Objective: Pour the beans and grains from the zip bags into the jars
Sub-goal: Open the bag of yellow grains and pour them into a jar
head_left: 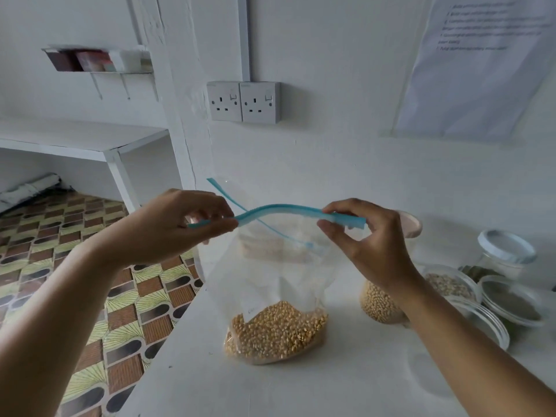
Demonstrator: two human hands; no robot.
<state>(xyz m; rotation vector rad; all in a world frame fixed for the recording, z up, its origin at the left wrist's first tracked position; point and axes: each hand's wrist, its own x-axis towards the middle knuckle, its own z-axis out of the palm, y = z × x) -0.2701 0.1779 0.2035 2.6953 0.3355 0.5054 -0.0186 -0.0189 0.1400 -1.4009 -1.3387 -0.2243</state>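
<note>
The white worktop (301,386) is nearest. On it sits the bottom of a clear plastic zip bag with a blue zip strip (270,281). A heap of small yellow grains (276,329) lies inside, right at the bottom. The bag stands tall because it is held up from the top.

Here is what could go wrong. The bag is soft and floppy, and its mouth looks open. If it gets tipped too fast, the grains could rush out in a wide stream and miss the jar. They could then bounce over the worktop or drop onto the patterned floor (75,266) on the left, because the bag is close to that edge. If one pinch slips, the bag could flop over.

Higher up, the left hand (180,227) pinches the left end of the near blue strip. The right hand (370,245) pinches the right end. The other side of the zip hangs away on the far side. The grains lie below and between the two hands.

Just right of the bag, partly hidden by the right arm, is a round glass jar of yellow beans (379,305). Further right are more glass jars, one with a white lid (505,248). Two white wall sockets (243,102) are on the far wall.
</note>
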